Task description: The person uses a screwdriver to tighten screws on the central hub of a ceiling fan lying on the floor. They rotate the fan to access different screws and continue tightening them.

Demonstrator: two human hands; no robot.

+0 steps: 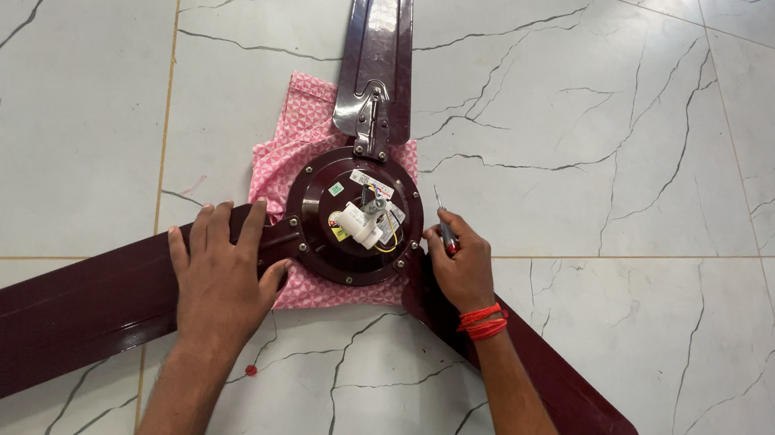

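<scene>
So the maroon ceiling fan (357, 214) is lying upside down on a pink cloth (290, 155) on the tiled floor (616, 115). The left hand (219, 276) is pressing flat and open on the left blade (38, 322), holding nothing. The right hand's (461, 266) grip is closing around a small screwdriver (446, 231) right beside the motor hub.
</scene>
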